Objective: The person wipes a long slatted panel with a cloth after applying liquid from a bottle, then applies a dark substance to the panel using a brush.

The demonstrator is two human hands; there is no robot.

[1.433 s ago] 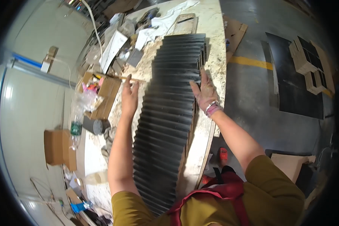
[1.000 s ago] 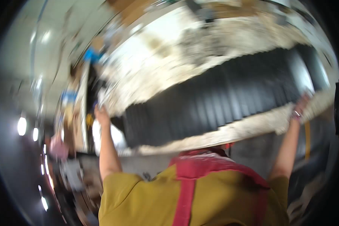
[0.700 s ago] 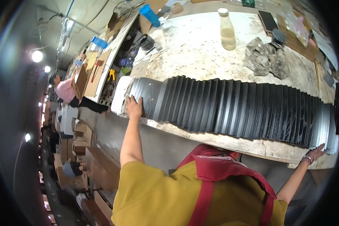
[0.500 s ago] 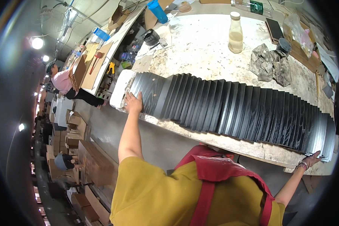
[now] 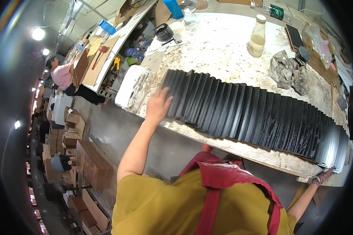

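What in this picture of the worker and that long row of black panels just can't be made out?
- Right hand: at the warped rim of the head view, small; its fingers blur against the row of black panels.
- Left hand: its palm side faces down, unseen.
- Table: its right end is cut off by the rim.

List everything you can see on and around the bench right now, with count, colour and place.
Black sheets: one long overlapping row, black, along the near edge of the bench.
Bench: one, pale speckled top.
Bottle: one, clear with pale liquid and white cap, far side of the bench.
Crumpled rag: one, grey, right of the bottle.
Foam block: one, white, at the bench's left end.
Blue bottle: one, far left of the bench.
Cardboard boxes: many, brown, on the floor at left.
Left hand: flat on the row's left end.
Right hand: at the row's right end, mostly hidden.
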